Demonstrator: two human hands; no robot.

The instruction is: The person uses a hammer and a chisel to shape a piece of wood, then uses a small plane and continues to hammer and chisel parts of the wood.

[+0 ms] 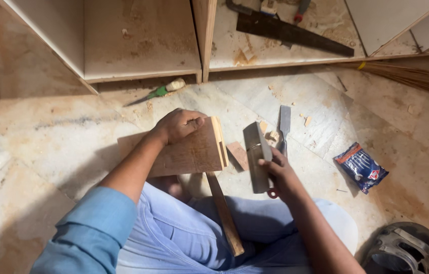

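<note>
Left hand [178,125] grips plywood board [189,152]; right hand [275,170] holds wood block [257,157] just beside.

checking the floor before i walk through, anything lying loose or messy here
Yes. A chisel lies bare on the floor beside the right hand, wood chips and sawdust are scattered about, a screwdriver lies by the cabinet, and a blue packet lies crumpled.

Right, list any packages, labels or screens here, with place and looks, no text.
Pouch: lies flat on the floor, right of the right hand; crumpled rectangle, dark blue with an orange-red end and a white and red patch.
No screens or signs show.
</note>
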